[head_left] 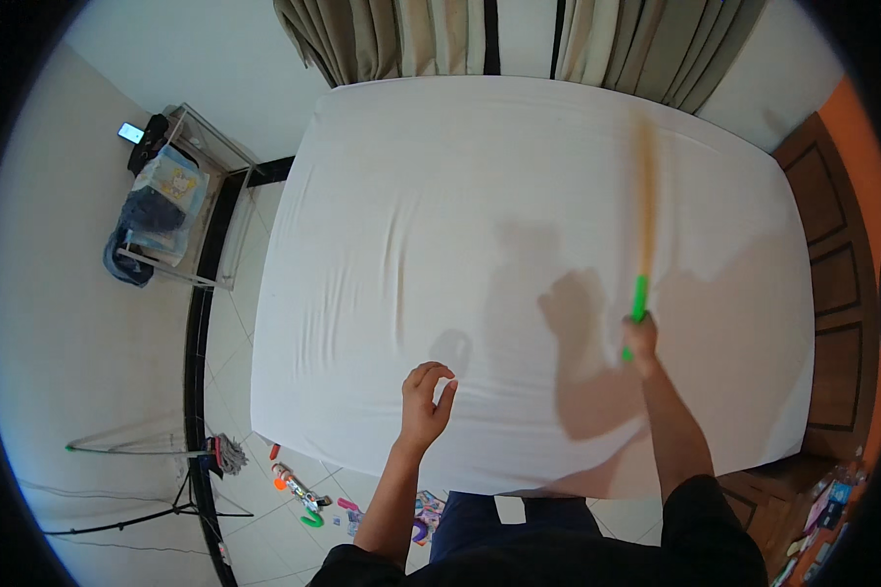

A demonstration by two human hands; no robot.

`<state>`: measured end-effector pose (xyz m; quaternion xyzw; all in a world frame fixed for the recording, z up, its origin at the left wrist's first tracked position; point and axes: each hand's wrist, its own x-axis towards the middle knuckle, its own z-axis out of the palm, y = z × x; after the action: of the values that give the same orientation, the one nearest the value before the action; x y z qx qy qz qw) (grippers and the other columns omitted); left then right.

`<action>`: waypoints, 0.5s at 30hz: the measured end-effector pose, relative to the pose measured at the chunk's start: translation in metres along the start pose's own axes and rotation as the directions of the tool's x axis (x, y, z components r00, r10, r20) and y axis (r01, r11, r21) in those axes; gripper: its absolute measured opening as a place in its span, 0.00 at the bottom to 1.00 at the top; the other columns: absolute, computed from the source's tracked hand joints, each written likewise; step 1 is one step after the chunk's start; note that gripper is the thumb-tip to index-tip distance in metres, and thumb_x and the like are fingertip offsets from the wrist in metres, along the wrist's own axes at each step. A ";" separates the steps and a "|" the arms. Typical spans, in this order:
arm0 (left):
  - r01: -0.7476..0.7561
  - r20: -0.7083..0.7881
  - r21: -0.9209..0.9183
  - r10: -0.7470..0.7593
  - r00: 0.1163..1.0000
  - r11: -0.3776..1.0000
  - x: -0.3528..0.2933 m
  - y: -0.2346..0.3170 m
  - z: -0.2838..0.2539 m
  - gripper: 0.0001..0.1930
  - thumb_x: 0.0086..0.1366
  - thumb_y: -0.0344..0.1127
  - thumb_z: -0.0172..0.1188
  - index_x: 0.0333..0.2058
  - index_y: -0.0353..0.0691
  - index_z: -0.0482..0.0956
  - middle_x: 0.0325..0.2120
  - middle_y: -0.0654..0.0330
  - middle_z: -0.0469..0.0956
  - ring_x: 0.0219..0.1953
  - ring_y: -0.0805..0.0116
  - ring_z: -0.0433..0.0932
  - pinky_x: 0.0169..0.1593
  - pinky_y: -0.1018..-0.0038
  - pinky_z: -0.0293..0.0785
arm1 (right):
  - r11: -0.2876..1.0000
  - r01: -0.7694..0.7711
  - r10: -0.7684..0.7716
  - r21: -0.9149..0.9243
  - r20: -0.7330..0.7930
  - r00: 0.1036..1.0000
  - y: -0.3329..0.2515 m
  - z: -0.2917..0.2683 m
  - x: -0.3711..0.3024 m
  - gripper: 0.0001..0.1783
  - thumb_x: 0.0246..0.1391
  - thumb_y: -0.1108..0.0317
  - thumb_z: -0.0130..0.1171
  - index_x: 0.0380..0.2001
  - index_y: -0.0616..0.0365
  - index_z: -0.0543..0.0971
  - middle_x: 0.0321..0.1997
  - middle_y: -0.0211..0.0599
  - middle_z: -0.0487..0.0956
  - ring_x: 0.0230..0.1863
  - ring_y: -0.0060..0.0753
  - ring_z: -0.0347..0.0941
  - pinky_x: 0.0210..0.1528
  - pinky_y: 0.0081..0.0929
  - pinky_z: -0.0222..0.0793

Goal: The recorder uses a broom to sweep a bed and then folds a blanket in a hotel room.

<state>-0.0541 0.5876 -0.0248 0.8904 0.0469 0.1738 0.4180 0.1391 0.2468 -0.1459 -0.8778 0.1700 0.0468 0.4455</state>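
Note:
My right hand [640,338] is closed round the green handle of a bed broom [645,210]. The broom's long tan bristles point toward the far side of the bed and are smeared by motion. Beneath it spreads a white fitted sheet [440,196] over a wide mattress, with creases on its left half. I cannot tell whether the bristles touch the sheet. Over the near edge of the bed, my left hand [426,403] hovers with nothing in it, its fingers curved and apart from the thumb.
Curtains [440,39] hang behind the bed; a wooden headboard [837,284] stands at its right. On the left are a metal rack [210,147] with cloth items and a mop [227,453]. Toys, including a toy gun [299,486], lie on the tiled floor near my legs.

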 end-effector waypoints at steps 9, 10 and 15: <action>0.067 0.181 0.069 -0.078 0.980 0.995 -0.007 -0.043 -0.014 0.06 0.50 0.29 0.55 0.28 0.41 0.70 0.31 0.59 0.71 0.36 0.59 0.68 0.39 0.67 0.60 | 0.947 -0.214 0.026 0.241 0.605 0.796 0.000 0.185 -0.090 0.11 0.38 0.66 0.50 0.27 0.59 0.69 0.23 0.39 0.73 0.25 0.39 0.70 0.26 0.35 0.63; 0.055 0.155 0.054 -0.063 0.986 0.997 -0.003 -0.041 -0.015 0.05 0.50 0.29 0.55 0.28 0.40 0.71 0.30 0.59 0.71 0.36 0.59 0.68 0.39 0.67 0.60 | 0.852 0.371 0.007 -0.369 0.717 0.697 -0.012 0.191 -0.127 0.13 0.39 0.68 0.47 0.31 0.60 0.70 0.29 0.44 0.74 0.33 0.43 0.71 0.32 0.38 0.66; 0.016 0.087 0.024 -0.018 0.996 1.000 0.025 -0.048 -0.021 0.04 0.50 0.29 0.56 0.26 0.39 0.71 0.29 0.59 0.71 0.36 0.60 0.68 0.38 0.68 0.61 | 0.529 0.816 0.067 -0.233 0.970 0.234 -0.080 0.156 -0.198 0.19 0.35 0.67 0.48 0.37 0.54 0.70 0.31 0.45 0.75 0.35 0.44 0.71 0.37 0.40 0.66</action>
<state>-0.0351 0.6398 -0.0421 0.9014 0.0382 0.1308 0.4109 -0.0083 0.4658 -0.1316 -0.7927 -0.3932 0.4622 0.0585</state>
